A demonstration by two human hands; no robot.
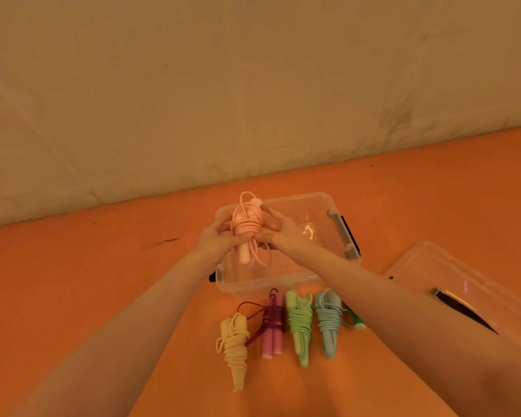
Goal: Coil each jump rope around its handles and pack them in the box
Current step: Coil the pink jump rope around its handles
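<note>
Five bundles: four coiled ropes are laid in a row on the orange table (103, 281), nearer the person than the fingers; a fifth, the pink rope (247, 228), is held between both hands.
Left hand (215, 240): the fingers are curled round the left side of the pink bundle, gripping it.
Right hand (278, 233): the fingertips are pinched on the wraps at the bundle's right side.
Pink rope: it is held upright over the clear box (337, 233), which is seen below and beyond the fingers.
Loose end: one loop is seen hanging under the fingers; if it is not tucked, the coil is judged likely to unwind when released.
Row: yellow rope (233, 347), purple rope (272, 325), green rope (300, 325), blue rope (329, 322); a tail trails from the purple one and could be snagged when lifted.
Lid (451, 284): it is lying to the right of the fingers, apart from the box.
Packing: none is judged packed yet; crowding in the box could loosen the wraps.
</note>
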